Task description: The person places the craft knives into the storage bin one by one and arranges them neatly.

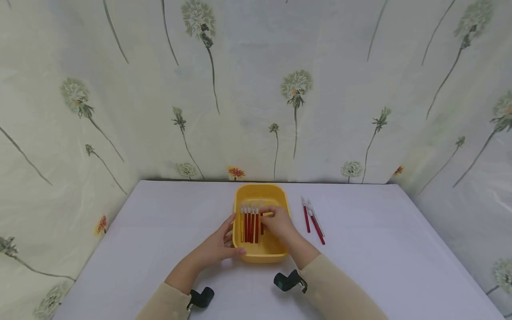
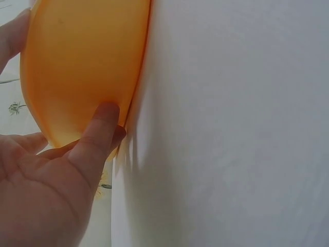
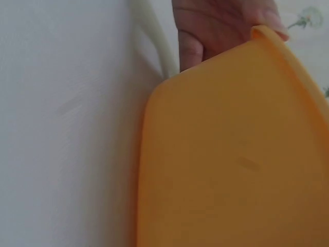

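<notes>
A yellow tray [image 1: 260, 258] sits on a white table [image 1: 172, 222], close to its far edge and about midway between its left and right edges. The left hand [image 1: 220, 244] holds the tray at its near left corner. Its fingers are spread apart, with the thumb at the corner and the other fingers along the tray's left side. The right hand [image 1: 278, 222] is over the inside of the tray. Its thumb and a finger pinch a thin red pen [image 1: 262, 229]; I cannot tell how its other fingers lie. That pen is just to the right of a row of pens [image 1: 251, 224], in the left part of the tray. The row has one yellow pen on the left and four red ones, side by side, with their pale tips toward the table's far edge. To the right of the tray, three loose pens [image 1: 306, 218] lie on the table, nearer to the tray than to the table's right edge. Two are red and one is grey, and the grey one lies right beside a red one. Both arms have cream sleeves [image 1: 340, 289]. Behind the table hangs a pale cloth [image 1: 248, 89] with puffy dandelions on it.
</notes>
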